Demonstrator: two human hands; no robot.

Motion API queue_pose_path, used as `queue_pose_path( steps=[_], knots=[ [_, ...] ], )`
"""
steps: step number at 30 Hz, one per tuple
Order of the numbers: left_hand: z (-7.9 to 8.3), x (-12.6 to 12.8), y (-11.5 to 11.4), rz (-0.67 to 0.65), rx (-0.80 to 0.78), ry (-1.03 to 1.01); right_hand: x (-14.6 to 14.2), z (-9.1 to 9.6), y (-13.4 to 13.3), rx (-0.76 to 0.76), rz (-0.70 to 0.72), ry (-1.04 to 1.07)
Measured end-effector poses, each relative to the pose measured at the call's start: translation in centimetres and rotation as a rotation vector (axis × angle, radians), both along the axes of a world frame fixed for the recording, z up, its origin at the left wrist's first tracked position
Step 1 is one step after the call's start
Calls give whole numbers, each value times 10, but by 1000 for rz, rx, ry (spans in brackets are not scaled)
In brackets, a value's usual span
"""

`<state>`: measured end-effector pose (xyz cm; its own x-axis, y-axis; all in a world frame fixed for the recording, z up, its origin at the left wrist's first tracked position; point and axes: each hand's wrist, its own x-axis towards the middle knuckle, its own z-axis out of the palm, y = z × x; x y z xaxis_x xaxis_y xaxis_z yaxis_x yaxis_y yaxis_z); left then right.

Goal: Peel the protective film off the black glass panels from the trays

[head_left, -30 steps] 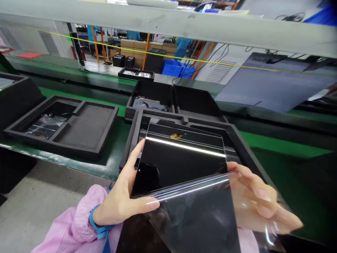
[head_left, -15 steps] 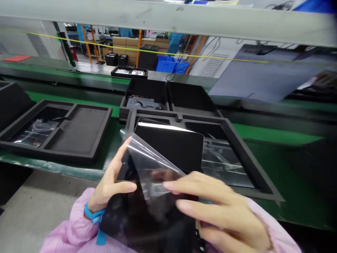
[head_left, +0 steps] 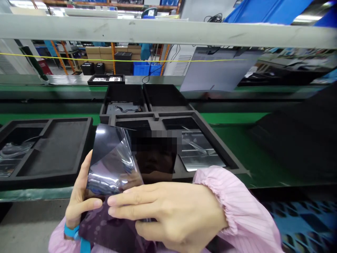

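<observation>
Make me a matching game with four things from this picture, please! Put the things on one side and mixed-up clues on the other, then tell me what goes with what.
Things:
1. Screen
2. Wristband
3. Film
4. Sleeves

Clues:
A. pink
B. see-through
C. dark, held in the left hand
D. bright blue

Right pairs: 1-C, 2-D, 3-B, 4-A
</observation>
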<state>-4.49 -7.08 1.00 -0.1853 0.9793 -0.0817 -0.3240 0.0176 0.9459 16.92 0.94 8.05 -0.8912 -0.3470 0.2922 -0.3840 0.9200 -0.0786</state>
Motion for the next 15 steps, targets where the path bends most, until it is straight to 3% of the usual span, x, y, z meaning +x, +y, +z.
queue_pose_path(
  steps=[4, 9, 15],
  knots=[
    [10, 5, 13, -7, 49, -54, 0, 2, 4, -11, -166, 188],
    [21, 5, 40, -8, 0, -110, -8, 4, 24, -253, -661, 507],
    [0, -13, 52, 123, 80, 120, -25, -3, 39, -684, -904, 629]
  ],
)
